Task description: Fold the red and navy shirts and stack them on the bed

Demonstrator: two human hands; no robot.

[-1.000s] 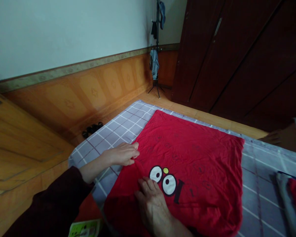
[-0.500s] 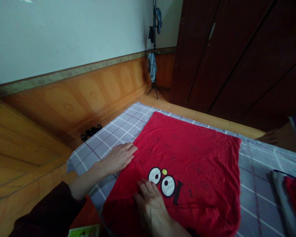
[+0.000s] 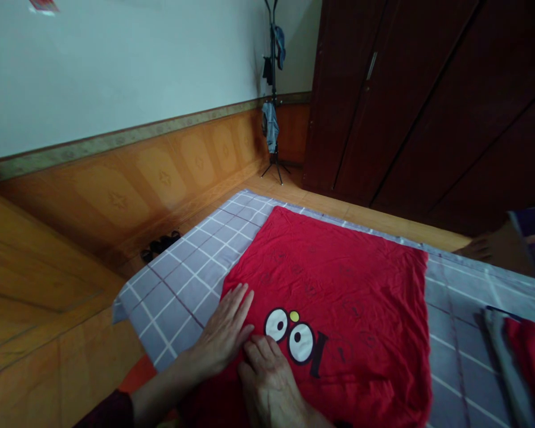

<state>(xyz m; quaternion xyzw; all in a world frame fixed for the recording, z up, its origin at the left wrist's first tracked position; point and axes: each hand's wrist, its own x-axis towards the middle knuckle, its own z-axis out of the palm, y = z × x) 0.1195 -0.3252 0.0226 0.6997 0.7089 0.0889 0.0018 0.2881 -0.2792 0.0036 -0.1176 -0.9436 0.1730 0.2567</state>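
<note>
Red cloth (image 3: 339, 249): spread flat, lightly wrinkled, on the checked sheet (image 3: 196, 261); near part partly hidden by hands and frame edge. Cartoon-eye print (image 3: 301, 343) faces up. Handling estimate: light, limp, thin knit; unlikely to slip from the fingers or break, but prone to creasing and bunching. Suggested hold: pinch at the side edges or far corners, other palm steadying the middle. Left hand (image 3: 223, 333): open, fingers extended on the cloth's left edge. Right hand (image 3: 271, 380): fingers bent onto the cloth beside the print; cannot tell whether it pinches fabric. Folded clothes (image 3: 528, 351): right, apart.
</note>
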